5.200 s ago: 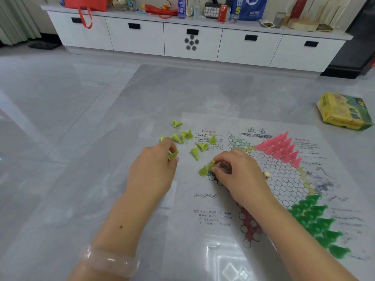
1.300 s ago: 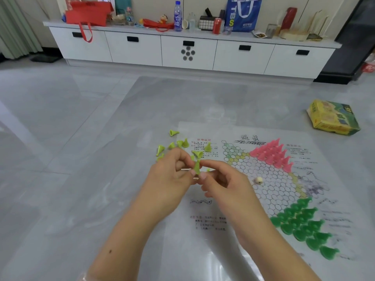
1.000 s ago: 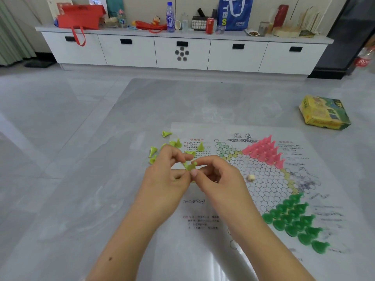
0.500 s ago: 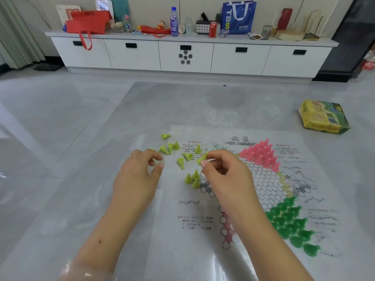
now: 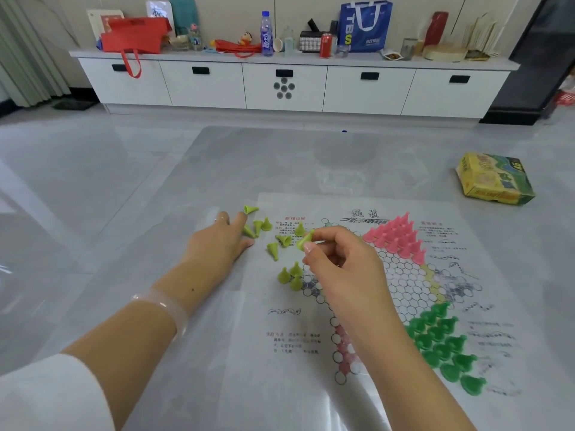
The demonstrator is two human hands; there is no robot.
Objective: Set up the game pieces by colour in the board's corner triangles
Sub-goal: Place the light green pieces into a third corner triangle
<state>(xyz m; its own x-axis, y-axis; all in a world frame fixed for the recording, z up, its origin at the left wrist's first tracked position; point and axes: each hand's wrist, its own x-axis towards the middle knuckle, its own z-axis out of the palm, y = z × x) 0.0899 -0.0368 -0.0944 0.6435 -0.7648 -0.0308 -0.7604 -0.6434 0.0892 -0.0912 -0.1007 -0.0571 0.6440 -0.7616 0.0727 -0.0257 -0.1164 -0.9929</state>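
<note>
Lime-green plastic cone piece (image 5: pixel 306 240), pinched in the right hand (image 5: pixel 337 262) above the printed paper board (image 5: pixel 367 306): seat it upright beside the three standing cones (image 5: pixel 291 276) (left hand (image 5: pixel 217 244), fingers relaxed, reaches the loose pieces (image 5: pixel 258 227)).

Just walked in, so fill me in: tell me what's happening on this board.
A person is setting up a game board. The right hand pinches one lime piece; the left hand lies open beside loose lime pieces. Three lime pieces stand at their corner. Pink pieces and dark green pieces already fill theirs.
</note>
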